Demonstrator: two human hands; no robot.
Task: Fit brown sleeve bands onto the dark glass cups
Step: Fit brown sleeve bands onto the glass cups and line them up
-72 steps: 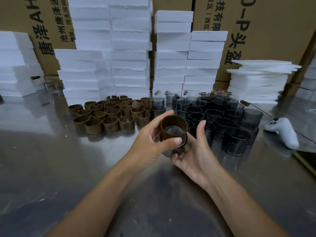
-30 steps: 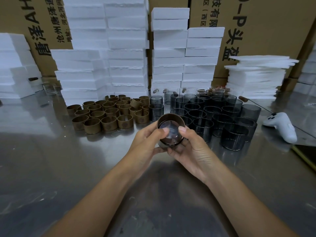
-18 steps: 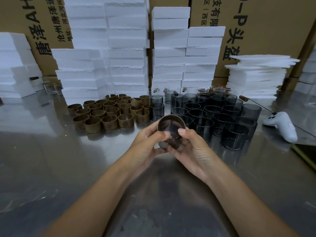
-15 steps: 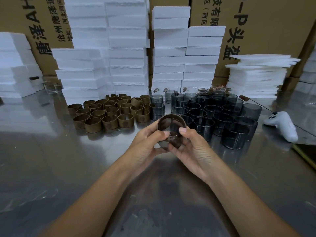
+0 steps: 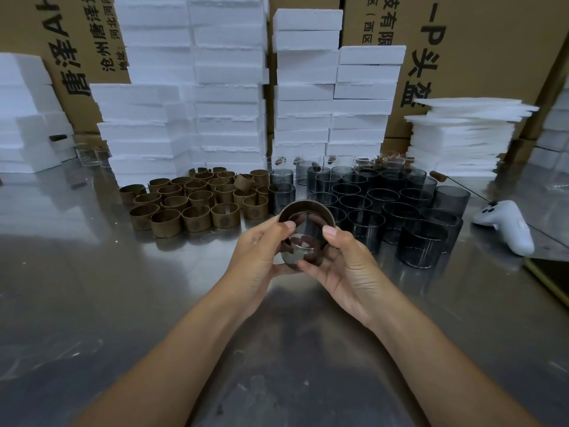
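Observation:
A dark glass cup [image 5: 303,238] is held above the steel table, its mouth tilted toward me, with a brown sleeve band [image 5: 308,205] around its upper rim. My left hand [image 5: 260,252] grips the cup from the left, thumb on the band's edge. My right hand [image 5: 346,261] grips it from the right, thumb on the rim and fingers under the base. Several loose brown bands [image 5: 191,204] stand at the left behind my hands. Several bare dark cups [image 5: 388,204] stand at the right.
The steel table [image 5: 123,303] is reflective. White foam blocks [image 5: 228,94] are stacked behind the bands and cups, with cardboard boxes [image 5: 480,50] behind them. Thin foam sheets [image 5: 465,140] are piled at the right. A white controller [image 5: 508,224] lies by the right-hand cups.
The cup has tipped so its mouth faces me more, and the band sits lower around it. Both thumbs have shifted along the band's edge; my hands stay in the same place.

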